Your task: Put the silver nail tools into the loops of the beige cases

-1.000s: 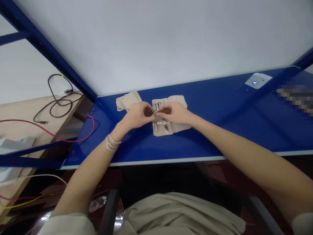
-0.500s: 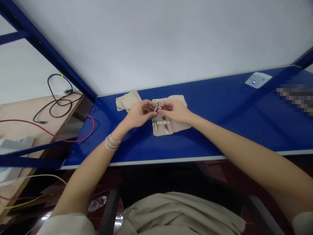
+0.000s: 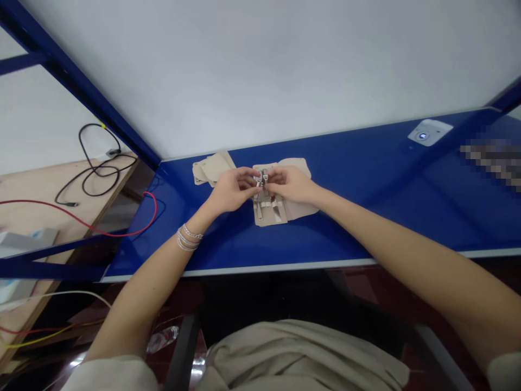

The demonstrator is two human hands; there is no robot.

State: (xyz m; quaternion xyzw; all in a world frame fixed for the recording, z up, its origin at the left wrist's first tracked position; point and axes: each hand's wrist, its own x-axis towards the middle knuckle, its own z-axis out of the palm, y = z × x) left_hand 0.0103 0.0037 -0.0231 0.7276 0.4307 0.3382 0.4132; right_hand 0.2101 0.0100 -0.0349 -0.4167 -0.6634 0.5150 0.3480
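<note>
A small shiny metal nail clipper point(image 3: 262, 182) is held between the fingertips of both hands, above an opened beige manicure case point(image 3: 266, 218). My left hand point(image 3: 233, 189) pinches it from the left side, thumb and fingers closed. From the right, my right hand point(image 3: 293, 184) closes its thumb and fingertips on the same piece. Slim metal tools sit under loops in the case, among them a light one point(image 3: 259, 210) and a dark-and-silver one point(image 3: 276, 209). The case's right flap lies partly under my right hand, and fingers hide the upper tools.
More beige cases point(image 3: 217, 165) lie beside my left hand on the blue table point(image 3: 366, 179). A white device point(image 3: 430, 133) with a round lit part is at the far right. Black cable point(image 3: 118, 169) and red cable point(image 3: 77, 217) lie left. A wall stands behind the table.
Both hands stay nearly in place. The nail clipper has turned between the fingertips and more of its metal shows now.
</note>
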